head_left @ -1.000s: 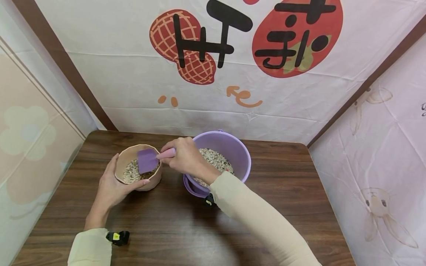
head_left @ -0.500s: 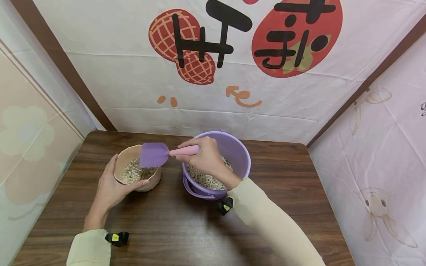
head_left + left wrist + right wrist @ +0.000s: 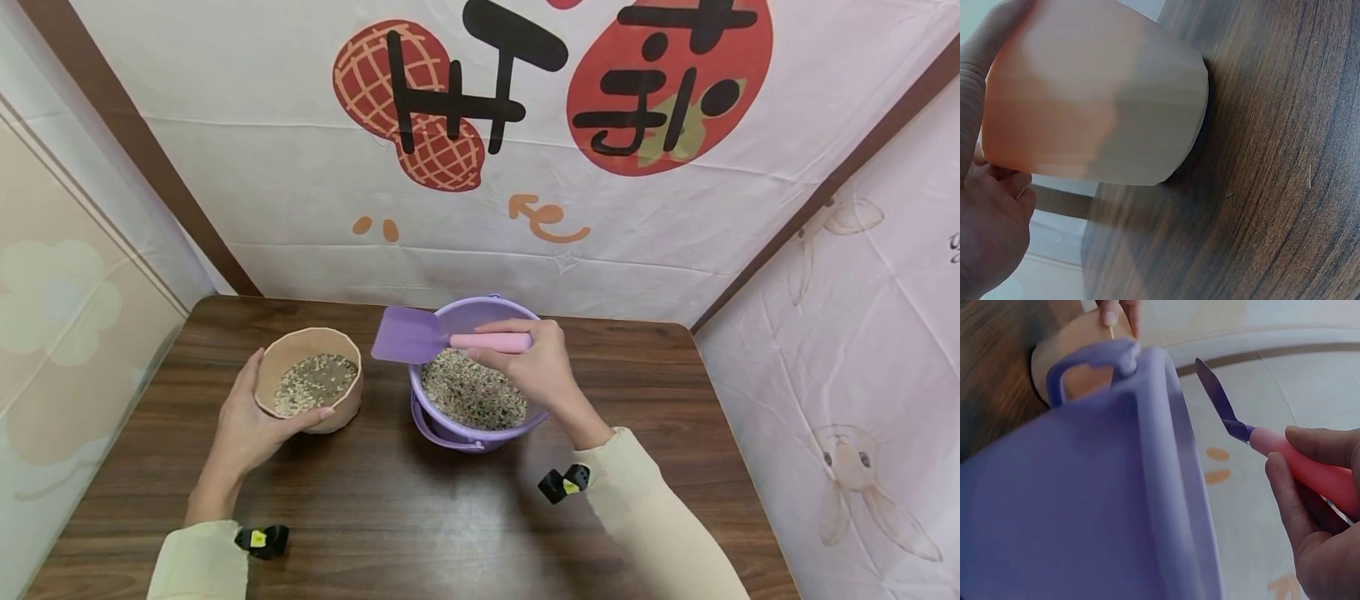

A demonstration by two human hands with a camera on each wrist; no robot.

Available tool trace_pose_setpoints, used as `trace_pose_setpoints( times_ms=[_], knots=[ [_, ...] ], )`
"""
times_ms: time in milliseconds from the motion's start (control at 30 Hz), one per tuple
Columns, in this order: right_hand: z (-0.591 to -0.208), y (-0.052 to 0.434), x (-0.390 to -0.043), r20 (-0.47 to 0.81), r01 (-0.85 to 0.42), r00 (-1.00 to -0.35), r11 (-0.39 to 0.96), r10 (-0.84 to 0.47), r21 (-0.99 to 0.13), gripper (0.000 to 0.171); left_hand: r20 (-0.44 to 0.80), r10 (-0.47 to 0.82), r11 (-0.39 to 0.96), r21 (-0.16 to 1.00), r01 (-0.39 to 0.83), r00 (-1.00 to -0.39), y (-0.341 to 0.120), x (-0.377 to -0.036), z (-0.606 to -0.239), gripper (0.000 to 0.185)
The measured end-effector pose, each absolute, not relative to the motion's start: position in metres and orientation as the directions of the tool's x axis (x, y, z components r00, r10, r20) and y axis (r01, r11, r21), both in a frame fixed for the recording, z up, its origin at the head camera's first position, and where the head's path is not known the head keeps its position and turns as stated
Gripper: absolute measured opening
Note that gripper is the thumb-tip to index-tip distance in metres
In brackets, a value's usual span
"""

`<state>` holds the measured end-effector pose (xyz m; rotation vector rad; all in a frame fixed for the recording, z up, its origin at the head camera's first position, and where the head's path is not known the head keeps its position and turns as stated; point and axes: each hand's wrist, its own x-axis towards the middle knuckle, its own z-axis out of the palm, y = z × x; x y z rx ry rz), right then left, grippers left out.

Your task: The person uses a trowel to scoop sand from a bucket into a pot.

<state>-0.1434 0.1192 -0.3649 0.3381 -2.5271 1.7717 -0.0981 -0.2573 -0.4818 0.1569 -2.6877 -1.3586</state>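
Note:
My left hand (image 3: 251,425) grips the side of a tan pot (image 3: 347,410), thumb over the near rim and fingers round the far left side. A layer of pale gravel mix (image 3: 315,383) lies in the pot. In my right hand (image 3: 536,362) is a toy shovel with a purple blade (image 3: 408,335) and a pink handle (image 3: 491,342), held over the purple bucket (image 3: 551,310). Its blade reaches past the bucket's left rim and looks bare. More gravel (image 3: 472,392) covers the bucket's bottom. The right wrist view shows the shovel (image 3: 1297,456) pinched between thumb and fingers, above the rim.
The bucket's handle (image 3: 446,442) hangs down at its near left side. Both containers stand toward the back of the brown wooden table (image 3: 390,533). A printed cloth wall (image 3: 300,192) rises right behind the table, with more cloth at both sides.
My right hand has carried the shovel from inside the pot rightward and up to above the bucket. The left hand and pot have stayed nearly still.

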Motion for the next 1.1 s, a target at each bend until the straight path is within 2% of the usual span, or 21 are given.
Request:
trace_pose_setpoints(
  times_ms=[533,900,1100],
  knots=[
    [-0.389,0.190,-0.113,0.108,-0.105,-0.994,0.258,-0.001,-0.960,0.033,0.053,-0.143,0.616,0.787,-0.047,-0.988,-0.256,-0.097,-0.481,0.137],
    [-0.398,0.210,-0.105,0.113,-0.111,-0.994,0.220,-0.002,-0.969,0.037,0.096,-0.114,0.661,0.750,-0.003,-0.989,-0.258,-0.099,-0.475,0.140],
    [-0.398,0.211,-0.106,0.105,-0.101,-0.994,0.225,0.005,-0.969,0.037,0.138,-0.074,0.651,0.757,0.057,-0.988,-0.241,-0.100,-0.452,0.142]
  ],
)
